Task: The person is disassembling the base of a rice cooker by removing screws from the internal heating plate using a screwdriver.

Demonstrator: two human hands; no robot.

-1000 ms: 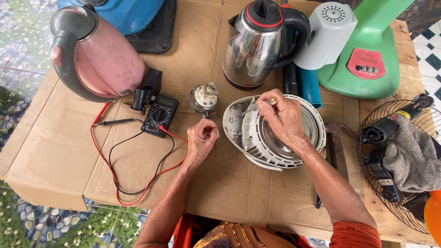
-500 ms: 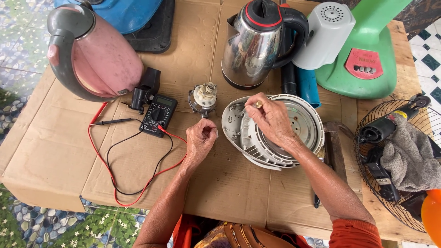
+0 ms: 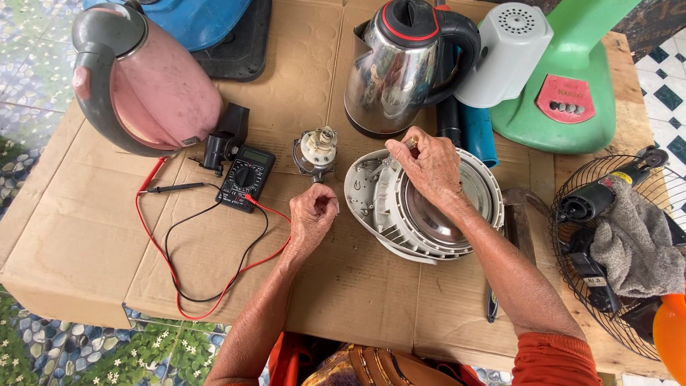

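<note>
On the cardboard-covered bench (image 3: 214,286), the right hand (image 3: 426,166) has shifted left along the upturned white appliance base (image 3: 371,207), its grip pinching a small brass part. Left hand (image 3: 313,211) stays loosely curled, empty, beside the round switch part (image 3: 316,149).

Head camera looks steeply down, close over cardboard-covered table (image 3: 214,286).

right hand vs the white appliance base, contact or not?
Touching. In the head view the right hand rests on the upturned white appliance base, fingers curled over its upper rim. The left hand lies apart on the cardboard.
</note>
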